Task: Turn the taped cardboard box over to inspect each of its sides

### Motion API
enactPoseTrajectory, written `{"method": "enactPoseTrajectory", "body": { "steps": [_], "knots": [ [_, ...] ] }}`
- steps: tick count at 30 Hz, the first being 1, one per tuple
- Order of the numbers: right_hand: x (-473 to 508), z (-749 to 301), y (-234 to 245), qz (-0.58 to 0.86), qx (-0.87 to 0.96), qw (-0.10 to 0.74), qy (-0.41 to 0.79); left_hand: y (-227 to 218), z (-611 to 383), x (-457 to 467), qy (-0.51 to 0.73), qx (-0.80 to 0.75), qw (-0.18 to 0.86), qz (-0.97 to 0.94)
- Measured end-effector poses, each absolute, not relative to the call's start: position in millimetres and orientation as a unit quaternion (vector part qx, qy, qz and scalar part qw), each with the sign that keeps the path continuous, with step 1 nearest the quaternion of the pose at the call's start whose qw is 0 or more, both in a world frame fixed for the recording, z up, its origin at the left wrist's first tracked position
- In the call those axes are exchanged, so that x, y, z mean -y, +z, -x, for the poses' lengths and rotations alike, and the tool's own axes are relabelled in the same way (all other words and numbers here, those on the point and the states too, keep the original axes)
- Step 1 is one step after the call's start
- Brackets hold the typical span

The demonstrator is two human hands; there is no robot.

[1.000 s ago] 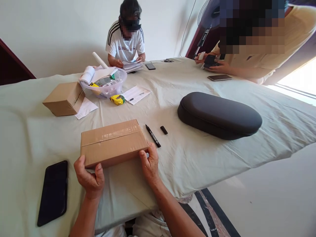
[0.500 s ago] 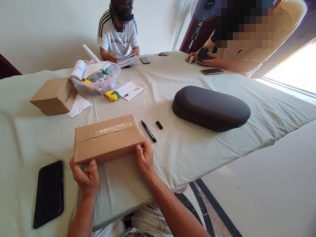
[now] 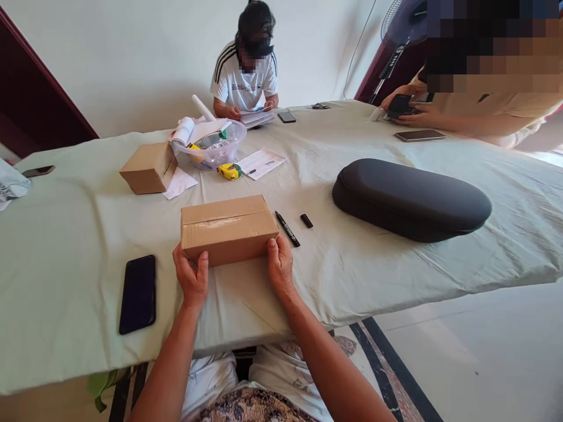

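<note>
A taped brown cardboard box (image 3: 229, 228) lies on the pale green cloth in front of me. My left hand (image 3: 190, 280) grips its near left corner, thumb up against the front face. My right hand (image 3: 280, 266) holds the near right corner, fingers curled on the side. An uncapped black marker (image 3: 287, 228) lies just right of the box, with its cap (image 3: 307, 221) a little further right. A black phone (image 3: 138, 293) rests face down to the left of my left hand.
A long dark oval case (image 3: 411, 200) lies to the right. Further back are a second cardboard box (image 3: 148, 168), a clear bowl of items (image 3: 213, 147), a yellow tape measure (image 3: 229, 171) and papers (image 3: 262, 163). One person (image 3: 245, 70) sits opposite; another (image 3: 484, 88) holds a phone at right.
The view has swung left and back, so the box now sits more central and farther. Both hands keep their hold on the box's near corners.
</note>
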State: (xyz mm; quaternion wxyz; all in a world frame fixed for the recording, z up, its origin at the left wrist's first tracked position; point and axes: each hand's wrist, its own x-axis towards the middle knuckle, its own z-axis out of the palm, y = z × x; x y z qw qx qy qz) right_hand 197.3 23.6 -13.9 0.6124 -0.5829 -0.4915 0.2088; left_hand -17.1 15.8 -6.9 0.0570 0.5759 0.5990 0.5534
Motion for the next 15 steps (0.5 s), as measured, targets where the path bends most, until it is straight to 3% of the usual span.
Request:
{"method": "enactPoseTrajectory", "body": {
  "steps": [9,15],
  "knots": [
    [-32.0,-198.0,-26.6,0.588,0.523,0.592,0.173,-14.7,15.0,-14.2,0.534,-0.611,0.068,-0.581],
    [-24.9,-205.7,-31.7,0.588,0.591,0.533,0.145,-25.1,18.3,-10.9,0.5,-0.638,0.093,-0.578]
  ]
}}
